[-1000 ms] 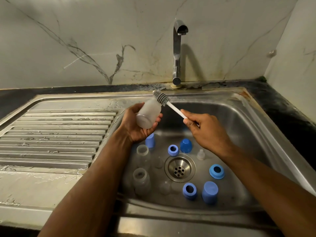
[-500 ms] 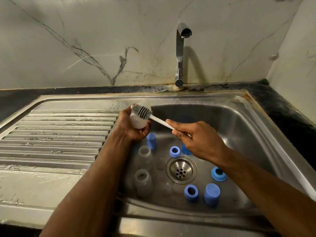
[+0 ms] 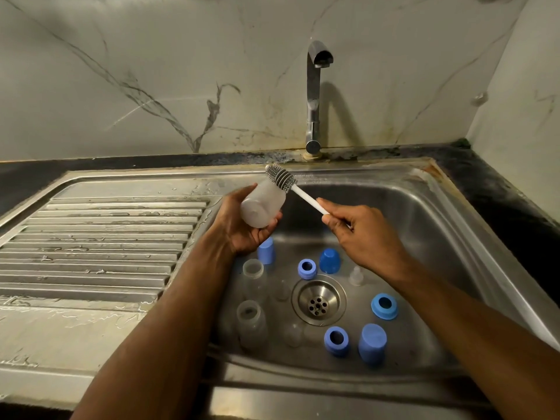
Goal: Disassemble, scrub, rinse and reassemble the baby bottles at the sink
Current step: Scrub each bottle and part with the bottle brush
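Left hand (image 3: 242, 227) wrapped around a frosted bottle (image 3: 263, 205), tilted with its base toward the camera, held up just left of and above the drain (image 3: 318, 300). Right hand (image 3: 363, 234) pinching the white handle of the bottle brush (image 3: 280, 175); grey bristle head sitting at the bottle's far end, can't tell whether touching the mouth. So both grips clenched, one on each.

Down around the drain: two more clear bottles (image 3: 252, 324) standing left of it, blue caps (image 3: 372, 343) and blue rings (image 3: 384, 306) scattered in front, behind and to the right, a clear teat (image 3: 356, 275) just behind-right. Tap (image 3: 315, 95) straight behind the drain, ridged drainboard (image 3: 100, 247) well off to the left.
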